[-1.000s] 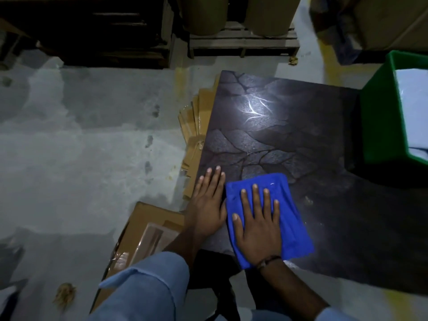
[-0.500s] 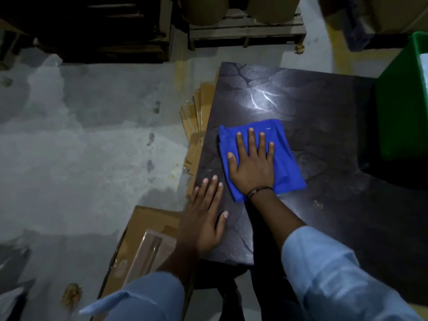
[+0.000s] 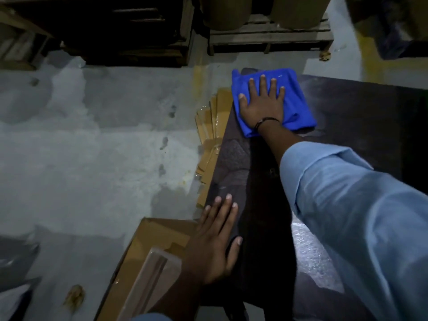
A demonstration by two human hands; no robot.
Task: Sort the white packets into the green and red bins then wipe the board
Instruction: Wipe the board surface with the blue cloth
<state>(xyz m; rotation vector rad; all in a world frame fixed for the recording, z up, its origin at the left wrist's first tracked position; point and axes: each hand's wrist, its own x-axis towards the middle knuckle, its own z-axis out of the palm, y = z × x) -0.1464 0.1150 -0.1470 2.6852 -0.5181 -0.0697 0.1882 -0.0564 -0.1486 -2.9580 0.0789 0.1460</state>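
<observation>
A person's right hand (image 3: pixel 261 101) lies flat, fingers straight and spread, palm down on a folded blue cloth (image 3: pixel 295 98). It presses the cloth rather than gripping it. The cloth sits at the far left corner of a dark board (image 3: pixel 347 117), sticks out on all sides of the hand and slightly overhangs the corner. The left hand (image 3: pixel 215 239) is also flat with fingers straight, resting on the board's near left edge, well apart from the cloth and holding nothing. The right arm's pale blue sleeve (image 3: pixel 352 218) covers much of the near board, and the board's right side runs out of view. The board's surface is nearly black, with a faint veined pattern visible near its left edge. Tan cardboard sheets (image 3: pixel 217 117) lie on the grey floor (image 3: pixel 92 147) just beside the board.
</observation>
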